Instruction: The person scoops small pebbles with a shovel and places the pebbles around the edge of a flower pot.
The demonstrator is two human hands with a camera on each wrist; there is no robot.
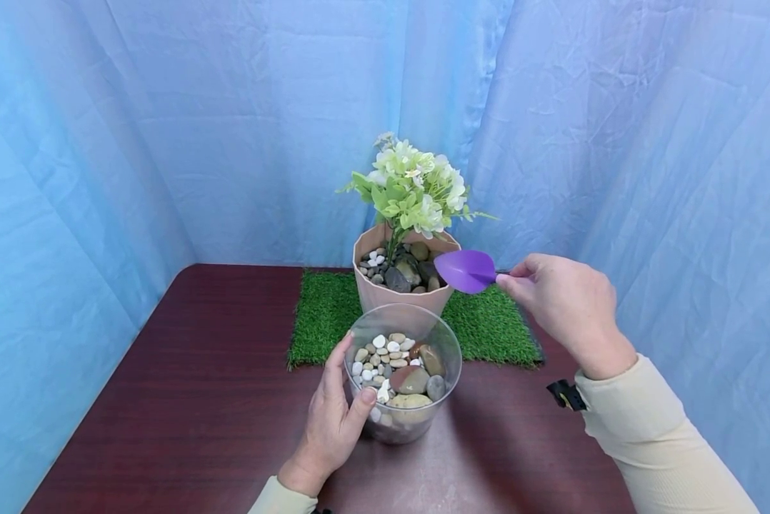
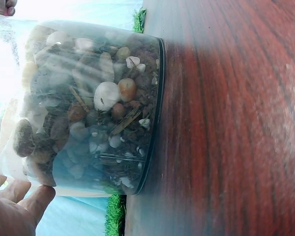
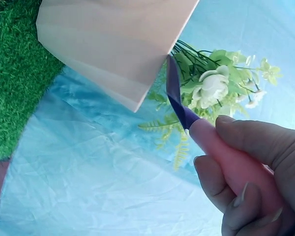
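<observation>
- R hand [image 1: 568, 300] grips trowel [image 1: 467, 271] by its pink handle; blade's at pot's [image 1: 375, 294] R rim, contact unclear.
- L hand [image 1: 333, 421] holds clear tub [image 1: 417, 319], thumb nr rim; tub's on table [image 1: 198, 392], just in front of pot.
- For tidy trowel work, prob. best: firm L hold, blade low w/in rim, tilt slowly, avoid flowers [image 1: 417, 185].

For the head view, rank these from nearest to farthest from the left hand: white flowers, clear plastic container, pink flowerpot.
1. Clear plastic container: held at its left side by the left hand.
2. Pink flowerpot: just beyond the container, on the artificial grass mat.
3. White flowers: above the flowerpot.
</observation>
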